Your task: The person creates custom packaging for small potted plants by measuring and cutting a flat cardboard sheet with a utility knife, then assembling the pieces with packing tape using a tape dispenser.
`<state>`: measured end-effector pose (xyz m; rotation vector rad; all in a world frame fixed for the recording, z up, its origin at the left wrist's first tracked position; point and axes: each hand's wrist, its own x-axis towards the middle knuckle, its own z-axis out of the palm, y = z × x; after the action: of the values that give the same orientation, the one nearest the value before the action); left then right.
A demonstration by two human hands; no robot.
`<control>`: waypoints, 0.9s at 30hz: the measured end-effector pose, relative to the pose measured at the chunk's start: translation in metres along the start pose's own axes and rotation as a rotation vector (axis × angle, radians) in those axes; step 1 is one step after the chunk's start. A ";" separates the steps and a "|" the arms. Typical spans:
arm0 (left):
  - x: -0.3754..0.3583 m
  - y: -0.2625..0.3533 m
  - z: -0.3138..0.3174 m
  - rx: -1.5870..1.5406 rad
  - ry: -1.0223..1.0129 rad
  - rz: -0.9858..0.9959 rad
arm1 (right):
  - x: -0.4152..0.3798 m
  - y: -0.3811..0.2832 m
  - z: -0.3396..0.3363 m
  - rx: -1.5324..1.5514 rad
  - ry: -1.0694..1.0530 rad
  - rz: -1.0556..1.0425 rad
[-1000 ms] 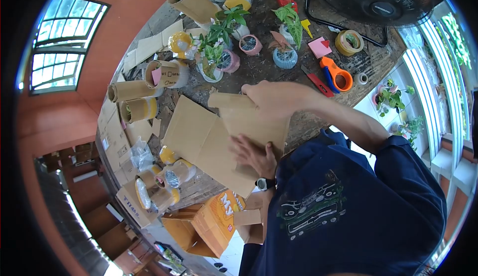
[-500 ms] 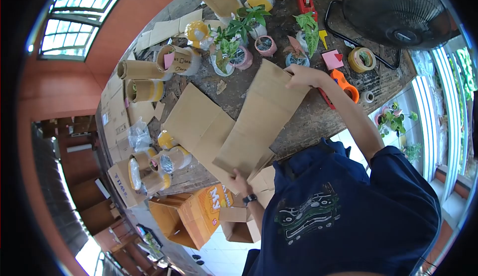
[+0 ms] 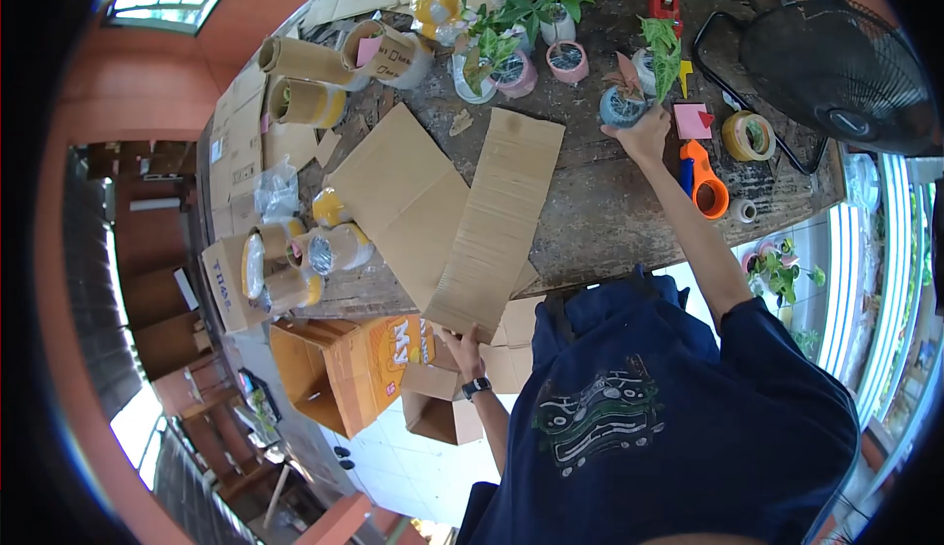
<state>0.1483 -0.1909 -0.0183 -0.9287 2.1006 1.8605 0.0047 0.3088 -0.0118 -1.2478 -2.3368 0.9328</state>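
A long corrugated cardboard strip (image 3: pixel 497 226) lies across a wider flat cardboard sheet (image 3: pixel 398 186) on the worn wooden table (image 3: pixel 610 221). My left hand (image 3: pixel 462 344), with a watch on its wrist, grips the strip's near end at the table edge. My right hand (image 3: pixel 644 134) reaches far across the table and closes around a small blue plant pot (image 3: pixel 619 105) with a reddish-leaved plant. A pink pot (image 3: pixel 567 58) and other small green plants (image 3: pixel 497 34) stand just left of it.
An orange tape dispenser (image 3: pixel 704 186), pink paper (image 3: pixel 691 119) and a tape roll (image 3: pixel 747 135) lie right of my hand. A black fan (image 3: pixel 846 54) stands far right. Cardboard tubes (image 3: pixel 305 58) and wrapped pots (image 3: pixel 315 255) crowd the left; open boxes (image 3: pixel 379 368) sit below the table edge.
The cardboard strip has been laid flat. My right hand let go of its far end and moved right to the blue pot. My left hand stays at the near end.
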 end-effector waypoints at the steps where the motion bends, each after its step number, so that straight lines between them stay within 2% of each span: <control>1: -0.008 0.008 0.010 -0.064 0.000 -0.039 | 0.007 0.001 0.006 -0.026 -0.039 -0.002; 2: -0.014 0.017 0.020 -0.129 0.002 -0.076 | 0.012 0.000 0.013 -0.051 -0.078 -0.004; 6: -0.010 0.012 0.030 -0.197 0.090 0.029 | 0.015 0.010 0.026 0.088 0.043 -0.114; 7: -0.016 0.017 0.038 -0.195 0.137 0.065 | 0.002 0.007 0.021 0.135 0.123 -0.174; 10: -0.031 0.026 0.065 -0.144 0.241 0.158 | -0.045 0.009 -0.001 0.217 0.126 -0.412; 12: -0.030 0.013 0.072 -0.112 0.270 0.220 | -0.090 0.000 -0.017 0.408 -0.074 -0.470; 14: -0.015 -0.020 0.073 -0.093 0.264 0.290 | -0.130 -0.006 -0.014 0.603 -0.378 -0.515; 18: -0.022 -0.024 0.074 -0.211 0.232 0.229 | -0.187 -0.031 0.007 0.397 -0.965 -0.607; 20: -0.026 -0.023 0.071 -0.263 0.237 0.180 | -0.212 -0.043 0.025 0.370 -1.163 -0.715; 21: -0.027 -0.019 0.072 -0.292 0.241 0.157 | -0.227 -0.045 0.037 0.391 -1.199 -0.770; 23: -0.036 -0.008 0.073 -0.541 0.135 0.093 | -0.255 -0.046 0.055 0.436 -1.277 -0.885; 24: -0.038 -0.010 0.072 -0.669 0.086 0.064 | -0.261 -0.049 0.054 0.431 -1.326 -0.825; 25: -0.038 -0.014 0.072 -0.622 0.131 0.075 | -0.267 -0.051 0.053 0.424 -1.377 -0.767; 27: -0.044 -0.024 0.059 -0.671 0.045 0.013 | -0.275 -0.057 0.053 0.375 -1.477 -0.635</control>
<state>0.1814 -0.1211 -0.0266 -1.0776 1.4964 2.6293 0.0950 0.0372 -0.0080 0.6764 -2.7939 2.2828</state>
